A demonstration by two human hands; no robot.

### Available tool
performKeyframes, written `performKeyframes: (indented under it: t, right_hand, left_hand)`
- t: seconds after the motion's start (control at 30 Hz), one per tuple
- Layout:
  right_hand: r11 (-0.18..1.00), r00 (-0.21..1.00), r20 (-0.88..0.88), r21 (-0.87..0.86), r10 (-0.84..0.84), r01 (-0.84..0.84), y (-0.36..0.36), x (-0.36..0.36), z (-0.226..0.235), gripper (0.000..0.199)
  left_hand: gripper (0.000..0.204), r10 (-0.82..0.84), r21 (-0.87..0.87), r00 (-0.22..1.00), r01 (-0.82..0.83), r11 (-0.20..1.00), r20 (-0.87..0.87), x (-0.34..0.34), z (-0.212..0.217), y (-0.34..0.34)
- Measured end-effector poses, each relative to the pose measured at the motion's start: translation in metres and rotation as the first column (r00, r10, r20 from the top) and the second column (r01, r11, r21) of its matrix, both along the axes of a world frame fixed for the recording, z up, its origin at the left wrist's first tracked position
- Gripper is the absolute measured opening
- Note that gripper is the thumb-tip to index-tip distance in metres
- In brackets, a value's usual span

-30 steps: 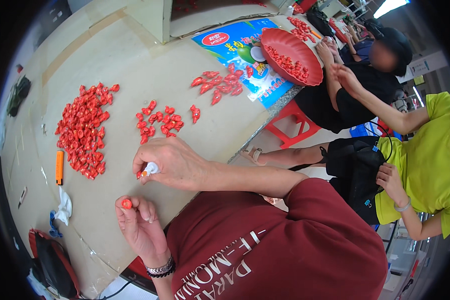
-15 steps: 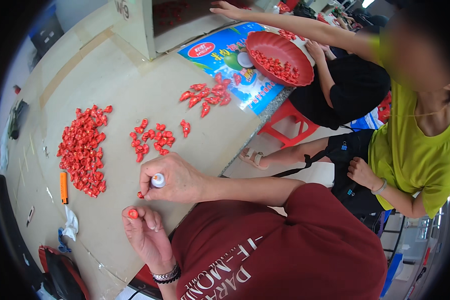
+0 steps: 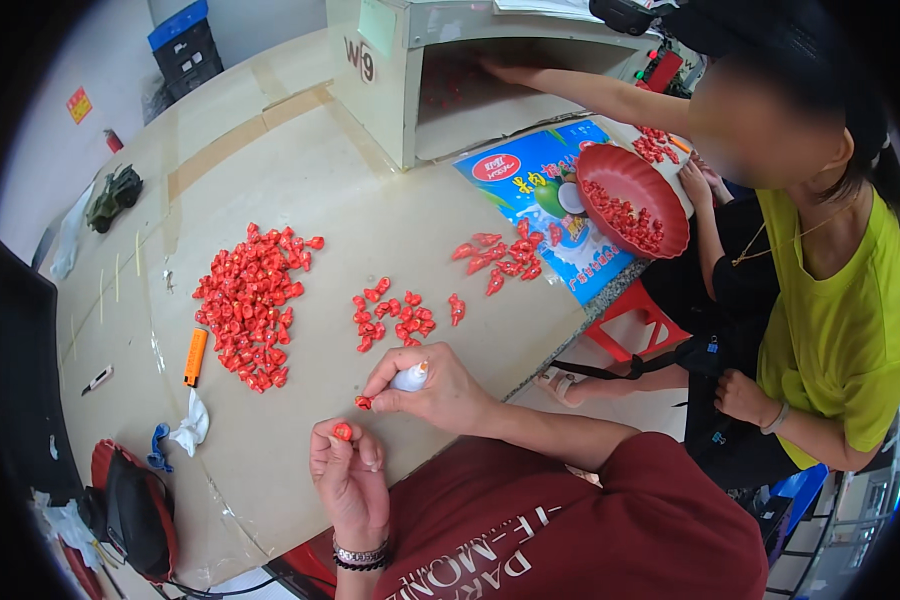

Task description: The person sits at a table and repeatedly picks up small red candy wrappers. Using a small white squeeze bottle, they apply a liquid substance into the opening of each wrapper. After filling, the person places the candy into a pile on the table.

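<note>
My left hand (image 3: 350, 480), with bracelets at its wrist, pinches a small red cup-shaped piece (image 3: 343, 431) between thumb and fingertips. Beside it, my right hand (image 3: 438, 392) grips a small white squeeze bottle (image 3: 410, 377). Its thumb and fingertip also pinch a second small red piece (image 3: 364, 403), close to the first but apart from it. Beyond my hands lie small groups of red pieces (image 3: 410, 322). A large heap of red pieces (image 3: 250, 310) spreads to the left, and larger, pointed red pieces (image 3: 510, 258) lie farther right.
An orange utility knife (image 3: 196, 357), a crumpled tissue (image 3: 192, 425) and a black-and-red pouch (image 3: 135, 510) lie at left. A red scalloped bowl (image 3: 635, 160) stands on a blue printed sheet (image 3: 510, 195). A person in yellow-green (image 3: 820, 290) reaches into a pale box-like compartment (image 3: 415, 60).
The view has shifted, so the table and my hands appear farther right and lower. Both hands keep their pieces and the bottle. The other person's hand is now inside the compartment.
</note>
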State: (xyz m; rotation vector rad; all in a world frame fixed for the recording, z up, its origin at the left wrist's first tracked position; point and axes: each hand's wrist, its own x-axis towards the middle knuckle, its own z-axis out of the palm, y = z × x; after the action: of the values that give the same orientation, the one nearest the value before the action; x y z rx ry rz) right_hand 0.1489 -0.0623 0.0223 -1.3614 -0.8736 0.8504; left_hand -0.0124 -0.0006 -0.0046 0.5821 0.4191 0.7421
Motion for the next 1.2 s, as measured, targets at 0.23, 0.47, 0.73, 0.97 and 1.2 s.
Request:
performKeyframes:
  t: [0.23,0.47,0.73,0.97,1.2]
  right_hand:
    - [1.000,0.998,-0.060,-0.005,0.006,-0.007,-0.003,-0.001,0.002,0.013]
    - [1.000,1.000,-0.002,-0.014,0.019,-0.019,-0.005,0.002,0.001,0.011]
    - [0.999,0.998,-0.065,0.038,-0.019,0.021,-0.006,0.001,-0.008,0.010]
    - [0.998,0.999,0.004,0.041,-0.045,0.045,-0.006,0.003,-0.002,0.011]
    - [0.995,0.996,0.035,0.060,-0.085,0.083,-0.012,0.006,-0.006,0.011]
  left_hand:
    - [0.016,0.001,-0.017,1.000,-0.001,1.000,-0.013,0.003,0.002,-0.001]
    - [0.016,0.016,-0.034,1.000,-0.017,0.999,-0.025,0.004,0.003,-0.003]
    - [0.015,-0.029,-0.006,1.000,0.029,1.000,0.010,0.005,-0.002,-0.003]
    - [0.013,-0.020,-0.008,1.000,0.020,1.000,0.022,0.007,-0.002,-0.004]
    - [0.012,-0.016,-0.022,1.000,0.015,1.000,-0.003,0.014,0.001,-0.009]
